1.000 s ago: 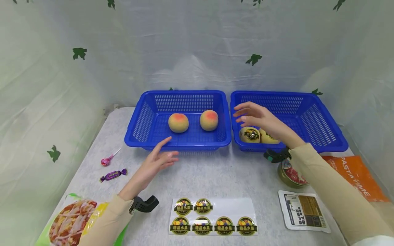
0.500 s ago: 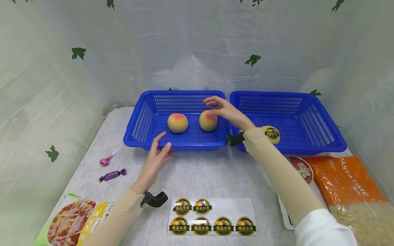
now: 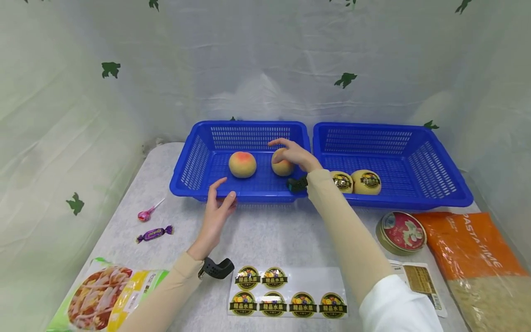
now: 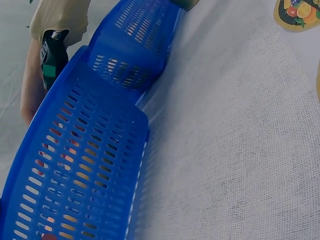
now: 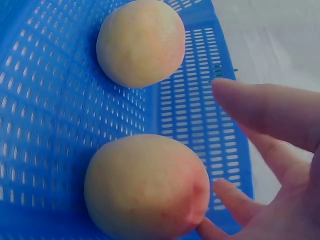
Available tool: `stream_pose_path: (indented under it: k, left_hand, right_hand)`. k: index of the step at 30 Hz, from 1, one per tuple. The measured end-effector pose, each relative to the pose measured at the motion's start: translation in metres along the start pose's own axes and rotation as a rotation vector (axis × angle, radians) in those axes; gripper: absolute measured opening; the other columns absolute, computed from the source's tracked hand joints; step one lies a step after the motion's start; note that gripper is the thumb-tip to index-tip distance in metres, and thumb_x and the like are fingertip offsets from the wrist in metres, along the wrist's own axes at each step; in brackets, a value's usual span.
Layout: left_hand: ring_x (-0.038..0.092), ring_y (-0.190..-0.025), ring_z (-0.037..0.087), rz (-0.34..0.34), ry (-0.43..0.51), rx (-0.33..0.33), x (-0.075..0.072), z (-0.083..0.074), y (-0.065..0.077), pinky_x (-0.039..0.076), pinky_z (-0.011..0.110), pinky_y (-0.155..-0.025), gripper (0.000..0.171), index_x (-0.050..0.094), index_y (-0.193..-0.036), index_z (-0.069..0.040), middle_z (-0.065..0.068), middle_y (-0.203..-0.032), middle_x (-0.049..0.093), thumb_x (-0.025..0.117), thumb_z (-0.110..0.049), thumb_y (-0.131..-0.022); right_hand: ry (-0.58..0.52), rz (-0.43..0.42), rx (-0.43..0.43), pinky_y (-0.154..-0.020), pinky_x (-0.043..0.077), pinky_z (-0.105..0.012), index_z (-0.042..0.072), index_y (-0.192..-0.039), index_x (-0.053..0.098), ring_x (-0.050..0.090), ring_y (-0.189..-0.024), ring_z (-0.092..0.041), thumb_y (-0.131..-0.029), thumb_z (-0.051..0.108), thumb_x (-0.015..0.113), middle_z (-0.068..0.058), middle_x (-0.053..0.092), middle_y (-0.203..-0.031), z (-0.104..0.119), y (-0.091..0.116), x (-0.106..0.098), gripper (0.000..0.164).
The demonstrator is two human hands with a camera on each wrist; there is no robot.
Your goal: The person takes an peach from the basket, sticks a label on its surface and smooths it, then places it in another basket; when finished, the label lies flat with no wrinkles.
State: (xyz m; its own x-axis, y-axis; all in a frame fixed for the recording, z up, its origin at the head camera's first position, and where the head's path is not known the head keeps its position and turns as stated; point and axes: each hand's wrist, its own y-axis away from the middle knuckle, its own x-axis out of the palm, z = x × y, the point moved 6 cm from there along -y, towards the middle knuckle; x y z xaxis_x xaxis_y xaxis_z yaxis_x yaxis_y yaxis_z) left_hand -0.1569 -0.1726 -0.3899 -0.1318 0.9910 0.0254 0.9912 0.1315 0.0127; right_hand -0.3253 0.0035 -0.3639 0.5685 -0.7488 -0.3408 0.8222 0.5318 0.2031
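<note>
In the left blue basket (image 3: 195,191) lie two yellow peaches with pink blush: the left peach (image 3: 242,164) and the right peach (image 3: 283,166). My right hand (image 3: 294,154) reaches over the right peach and partly covers it. In the right wrist view its thumb and fingers are spread, with the fingertips close beside the nearer peach (image 5: 145,187); contact is unclear. My left hand (image 3: 215,216) is at the basket's front rim, fingers loosely bent and apart. In the left wrist view a fingertip (image 4: 49,236) shows against the basket's side wall.
Two labelled pale fruits (image 3: 366,182) sit in the right blue basket (image 3: 450,198). A sheet of round stickers (image 3: 311,276) lies in front. Around it are a tin (image 3: 401,233), a white pouch (image 3: 431,295), a pasta bag (image 3: 473,244), a lollipop (image 3: 145,215), a wrapped candy (image 3: 155,234) and a food bag (image 3: 99,297).
My right hand has moved left from above the right basket to the right peach in the left basket. My left hand has shifted slightly right and turned at the front rim.
</note>
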Motion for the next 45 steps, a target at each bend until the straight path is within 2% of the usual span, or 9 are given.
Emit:
stream_pose_path:
  k: [5,9,15,18,22,27,31,39,45]
  left_hand:
    - [0.049,-0.095,0.024,-0.008,-0.008,-0.002,0.000,0.001,-0.001,0.037,0.047,-0.093,0.049,0.026,-0.138,-0.014,0.023,-0.110,0.041,0.047,-0.016,-0.094]
    - [0.049,-0.097,0.026,-0.010,-0.025,-0.003,0.000,0.001,-0.001,0.038,0.046,-0.093,0.049,0.026,-0.138,-0.014,0.022,-0.112,0.042,0.047,-0.017,-0.094]
    - [0.043,-0.107,0.039,-0.006,-0.008,0.000,0.000,0.000,0.000,0.036,0.048,-0.094,0.049,0.026,-0.138,-0.014,0.022,-0.113,0.040,0.047,-0.017,-0.094]
    - [0.041,-0.109,0.042,-0.002,0.010,0.005,0.001,0.001,-0.001,0.035,0.049,-0.094,0.048,0.027,-0.137,-0.014,0.023,-0.114,0.039,0.048,-0.017,-0.094]
    - [0.041,-0.109,0.041,-0.009,0.020,0.005,-0.002,0.010,-0.006,0.036,0.048,-0.093,0.048,0.029,-0.136,-0.017,0.023,-0.114,0.040,0.050,-0.020,-0.093]
    - [0.044,-0.108,0.038,-0.020,-0.004,0.014,-0.005,0.020,-0.010,0.039,0.045,-0.092,0.049,0.031,-0.136,-0.022,0.020,-0.114,0.041,0.051,-0.027,-0.092]
    - [0.045,-0.107,0.039,-0.022,-0.014,0.029,-0.006,0.021,-0.010,0.040,0.044,-0.091,0.049,0.031,-0.136,-0.022,0.020,-0.112,0.041,0.052,-0.029,-0.092]
    - [0.045,-0.106,0.037,-0.022,-0.014,0.028,-0.005,0.021,-0.010,0.040,0.045,-0.091,0.048,0.031,-0.136,-0.021,0.017,-0.110,0.042,0.051,-0.028,-0.092]
    - [0.044,-0.107,0.037,-0.006,-0.011,0.032,-0.004,0.021,-0.010,0.039,0.045,-0.092,0.049,0.029,-0.137,-0.021,0.020,-0.112,0.041,0.049,-0.028,-0.093]
  right_hand:
    - [0.062,0.005,0.054,-0.101,0.024,-0.046,0.016,-0.132,0.044,0.026,-0.126,-0.026,-0.079,0.003,0.058,-0.008,0.028,-0.141,-0.002,-0.003,0.003,0.057]
    - [0.100,0.024,0.095,-0.102,0.023,-0.046,0.017,-0.132,0.044,0.021,-0.127,-0.027,-0.078,0.003,0.059,-0.011,0.021,-0.144,-0.004,-0.006,0.007,0.058]
    - [0.214,0.065,0.146,-0.101,0.023,-0.048,0.017,-0.135,0.041,0.003,-0.131,-0.027,-0.078,0.005,0.059,-0.010,0.003,-0.146,-0.011,-0.011,0.013,0.061]
    - [0.232,0.036,0.171,-0.093,0.033,-0.046,0.016,-0.134,0.044,0.016,-0.125,-0.030,-0.077,0.004,0.059,-0.012,0.008,-0.143,-0.014,-0.012,0.013,0.060]
    - [0.204,-0.039,0.182,-0.078,0.040,-0.039,0.015,-0.127,0.050,0.031,-0.105,-0.030,-0.076,0.002,0.062,-0.014,0.018,-0.133,-0.014,-0.011,0.009,0.054]
    - [0.144,-0.099,0.101,-0.073,0.042,-0.036,0.013,-0.118,0.052,0.031,-0.104,-0.026,-0.079,0.002,0.061,-0.012,0.025,-0.126,-0.005,-0.009,0.003,0.042]
    - [0.070,-0.087,0.012,-0.074,0.044,-0.039,0.018,-0.118,0.050,0.033,-0.106,-0.025,-0.084,0.009,0.060,-0.009,0.027,-0.125,0.007,-0.004,-0.003,0.036]
    - [-0.147,0.083,-0.133,-0.080,0.045,-0.041,0.024,-0.128,0.044,0.042,-0.108,-0.026,-0.088,0.016,0.058,0.000,0.025,-0.133,0.032,0.021,-0.009,0.043]
    - [-0.215,0.177,-0.222,-0.083,0.043,-0.042,0.022,-0.131,0.040,0.045,-0.109,-0.027,-0.090,0.016,0.055,0.002,0.031,-0.134,0.050,0.054,-0.010,0.044]
